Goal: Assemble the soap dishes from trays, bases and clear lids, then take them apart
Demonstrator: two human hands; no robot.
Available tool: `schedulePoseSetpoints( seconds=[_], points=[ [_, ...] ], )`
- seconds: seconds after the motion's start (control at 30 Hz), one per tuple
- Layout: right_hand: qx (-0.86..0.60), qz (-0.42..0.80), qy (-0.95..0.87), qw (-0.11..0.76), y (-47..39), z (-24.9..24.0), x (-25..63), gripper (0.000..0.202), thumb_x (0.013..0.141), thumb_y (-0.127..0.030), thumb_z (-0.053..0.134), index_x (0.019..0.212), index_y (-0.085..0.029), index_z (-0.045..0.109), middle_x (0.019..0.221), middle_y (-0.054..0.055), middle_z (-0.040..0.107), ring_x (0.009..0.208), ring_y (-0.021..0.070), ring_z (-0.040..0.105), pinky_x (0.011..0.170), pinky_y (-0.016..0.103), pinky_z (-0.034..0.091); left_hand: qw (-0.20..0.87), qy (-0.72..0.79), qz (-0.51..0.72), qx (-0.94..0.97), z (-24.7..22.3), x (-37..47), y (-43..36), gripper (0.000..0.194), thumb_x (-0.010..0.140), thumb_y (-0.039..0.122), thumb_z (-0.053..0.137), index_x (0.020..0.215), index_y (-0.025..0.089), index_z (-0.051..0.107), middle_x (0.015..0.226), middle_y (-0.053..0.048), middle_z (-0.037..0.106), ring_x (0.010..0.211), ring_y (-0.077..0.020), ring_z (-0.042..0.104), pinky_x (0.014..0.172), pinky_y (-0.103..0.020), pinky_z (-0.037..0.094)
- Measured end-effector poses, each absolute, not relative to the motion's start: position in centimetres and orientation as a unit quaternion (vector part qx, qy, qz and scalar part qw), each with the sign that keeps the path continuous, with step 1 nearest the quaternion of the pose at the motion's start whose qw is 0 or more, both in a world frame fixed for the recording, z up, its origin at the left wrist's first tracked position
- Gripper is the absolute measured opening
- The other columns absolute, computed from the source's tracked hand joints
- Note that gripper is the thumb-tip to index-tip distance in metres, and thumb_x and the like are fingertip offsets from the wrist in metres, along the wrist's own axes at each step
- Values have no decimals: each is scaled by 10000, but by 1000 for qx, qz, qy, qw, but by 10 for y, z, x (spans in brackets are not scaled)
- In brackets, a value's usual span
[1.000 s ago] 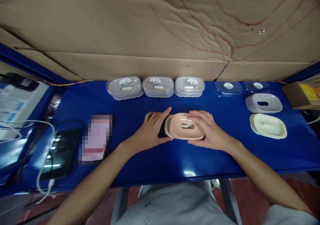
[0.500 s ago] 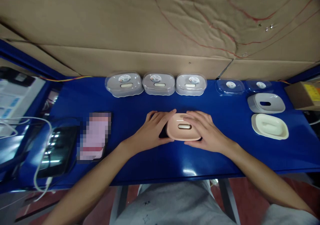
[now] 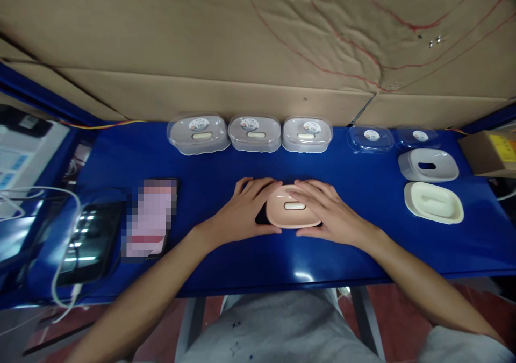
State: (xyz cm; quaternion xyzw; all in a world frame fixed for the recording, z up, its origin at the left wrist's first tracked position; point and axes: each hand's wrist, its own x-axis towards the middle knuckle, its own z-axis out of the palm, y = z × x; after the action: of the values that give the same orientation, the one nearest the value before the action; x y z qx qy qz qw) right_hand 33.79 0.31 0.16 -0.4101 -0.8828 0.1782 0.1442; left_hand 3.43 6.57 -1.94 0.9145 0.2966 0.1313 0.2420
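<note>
A pink oval soap dish (image 3: 278, 212), with a cream pill-shaped piece (image 3: 294, 205) showing in its central slot, is held low over or on the table, between both hands. My left hand (image 3: 245, 210) wraps round its left end, thumb at the near side and fingers at the far side. From the right, my right hand (image 3: 332, 212) grips the other end, its fingers lying over the top rim. The underside of the dish is hidden.
Three grey soap dishes under clear lids (image 3: 253, 134) line the table's back. Clear lids (image 3: 370, 139), a grey slotted shell (image 3: 447, 165) and a cream tray (image 3: 451, 207) lie at right, beside a cardboard box (image 3: 484, 153). A phone (image 3: 149, 218) and dark cabled device (image 3: 86, 244) lie left.
The pink dish and both hands have shifted very slightly left in the picture, as has the view itself. Both hands keep their hold.
</note>
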Motion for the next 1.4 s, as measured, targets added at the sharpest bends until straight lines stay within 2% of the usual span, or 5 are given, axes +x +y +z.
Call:
schedulePoseSetpoints(
  seconds=[0.4,0.7,0.93,1.17,1.4],
  points=[
    [-709,1,-692,133,48,-34,427,837,1097,-705,404,1765,-212,303,1849,236,273,1693,475,286,1290,776,265,197,289,93,932,-13,33,65,1071,930,674,855,1718,149,354,1637,-237,588,1498,-418,567,1325,-620,285],
    [-651,-9,-729,213,47,-15,427,651,1089,-629,486,1646,-291,483,1587,180,617,1477,424,543,1224,663,368,204,297,85,929,-11,33,64,1081,942,660,848,1755,183,320,1690,-213,550,1530,-409,552,1318,-595,328],
    [-660,-5,-728,188,50,-20,450,862,994,-760,590,1683,-278,401,1777,233,357,1643,481,352,1269,722,279,204,299,85,928,-12,33,64,1088,947,669,838,1759,171,311,1691,-215,549,1530,-410,551,1323,-592,315],
    [-685,2,-709,169,45,-15,461,870,889,-841,673,1555,-290,581,1506,198,560,1469,495,510,1206,740,362,210,289,97,929,-13,31,65,1099,992,651,794,1792,213,180,1721,-207,516,1537,-391,545,1287,-550,333],
    [-655,41,-738,154,40,-12,463,908,904,-831,668,1614,-296,483,1809,214,273,1678,507,283,1266,768,290,212,289,102,928,-12,30,66,1050,1024,640,758,1795,235,171,1729,-197,509,1543,-386,538,1285,-534,326]
  ],
)
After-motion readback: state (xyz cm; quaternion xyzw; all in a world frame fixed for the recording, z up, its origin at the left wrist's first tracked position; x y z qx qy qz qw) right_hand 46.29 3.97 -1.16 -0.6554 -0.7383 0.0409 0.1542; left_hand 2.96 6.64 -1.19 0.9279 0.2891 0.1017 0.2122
